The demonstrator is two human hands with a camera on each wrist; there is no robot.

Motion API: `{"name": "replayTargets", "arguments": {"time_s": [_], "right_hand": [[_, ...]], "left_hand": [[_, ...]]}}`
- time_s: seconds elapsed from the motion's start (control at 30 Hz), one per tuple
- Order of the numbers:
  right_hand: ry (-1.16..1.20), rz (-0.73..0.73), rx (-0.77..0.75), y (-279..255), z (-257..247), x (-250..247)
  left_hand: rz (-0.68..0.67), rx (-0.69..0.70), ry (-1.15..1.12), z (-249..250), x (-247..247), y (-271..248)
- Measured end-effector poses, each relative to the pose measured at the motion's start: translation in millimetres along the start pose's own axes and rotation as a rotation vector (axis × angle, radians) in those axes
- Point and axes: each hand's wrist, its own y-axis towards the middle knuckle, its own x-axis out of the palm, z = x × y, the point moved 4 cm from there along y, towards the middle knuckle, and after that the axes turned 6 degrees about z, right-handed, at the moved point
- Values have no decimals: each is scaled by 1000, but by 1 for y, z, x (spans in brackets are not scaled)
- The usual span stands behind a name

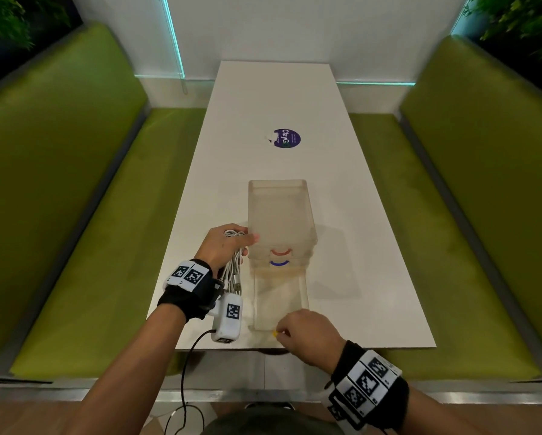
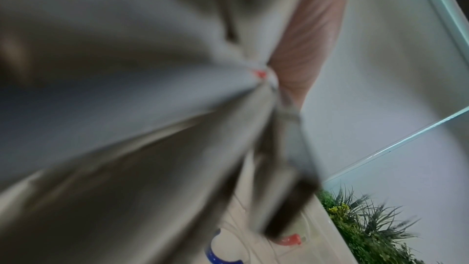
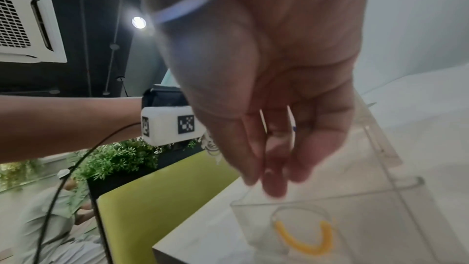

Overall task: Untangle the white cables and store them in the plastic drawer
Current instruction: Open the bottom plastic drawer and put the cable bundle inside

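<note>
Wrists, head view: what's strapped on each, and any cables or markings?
Both forearms are bare, no sleeves. The left wrist wears a black band topped with white blocks bearing black square fiducial markers; a white camera box with another marker hangs on its inner side, and a thin black cable runs down from it. The right wrist wears a matching black band with white marker blocks.

Pulled-out bottom drawer [image 1: 281, 301]: open from above, bare inside. The right hand [image 1: 305, 335] sits at its front edge; the left hand [image 1: 224, 248] with the white cables [image 1: 233, 273] flanks its left. The drawer unit [image 1: 280, 215] blocks the far end. The desk [image 1: 357, 246] lies bare to the right.
</note>
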Motion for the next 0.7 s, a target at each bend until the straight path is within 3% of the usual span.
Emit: {"name": "replayTargets", "arguments": {"time_s": [0.07,0.17,0.3,0.37,0.5,0.63,0.7], "right_hand": [[-8,64,2,3,4,-4],[-87,-17,16,7,10,2],[27,-84,-9,7,13,0],[171,-34,2,7,11,-13],[552,211,23,9,-1,-58],[870,84,-142,7,-32,-75],[1045,42,-187,5,-41,-74]], "left_hand": [[2,0,-2,0,0,-1],[3,1,-15,0,1,-1],[14,28,2,1,1,-3],[26,71,30,0,-2,-4],[84,209,138,5,-7,-23],[50,363,-60,23,18,-71],[8,349,-278,23,31,-87]]}}
